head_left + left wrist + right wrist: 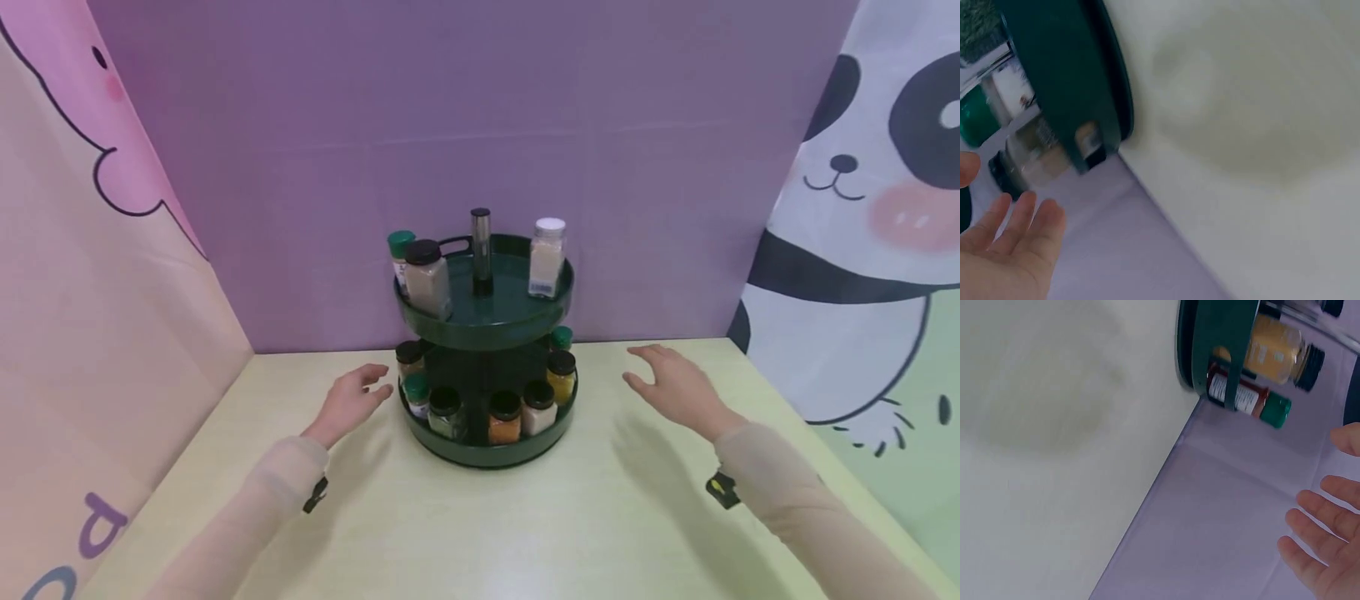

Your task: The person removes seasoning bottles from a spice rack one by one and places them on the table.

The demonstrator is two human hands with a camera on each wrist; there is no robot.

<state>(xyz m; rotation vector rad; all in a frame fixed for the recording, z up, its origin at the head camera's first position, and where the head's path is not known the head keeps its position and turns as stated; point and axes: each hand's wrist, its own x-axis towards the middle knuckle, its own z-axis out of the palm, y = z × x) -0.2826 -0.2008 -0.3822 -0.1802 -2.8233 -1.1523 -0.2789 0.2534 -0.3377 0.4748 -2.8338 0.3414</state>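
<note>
A dark green two-tier spice rack (491, 335) with a silver centre post stands on the table. Its upper tray carries a black-capped jar (428, 287), a green-capped bottle (400, 260) and a white-capped jar (547, 262). Several small jars fill the lower tray, among them an orange one (505, 427) and a yellow one (561, 385). My left hand (351, 406) hovers just left of the lower tray, fingers relaxed, holding nothing. Farther off on the right side, my right hand (681, 390) is held in the air with fingers spread, touching nothing. A red bottle with a green cap (1244, 394) shows in the right wrist view.
Pale wooden tabletop (480, 533) extends in front of the rack and to both sides. Close behind the rack rises a purple backdrop (480, 100). Printed panels flank the table, one with a panda (862, 225) on the right.
</note>
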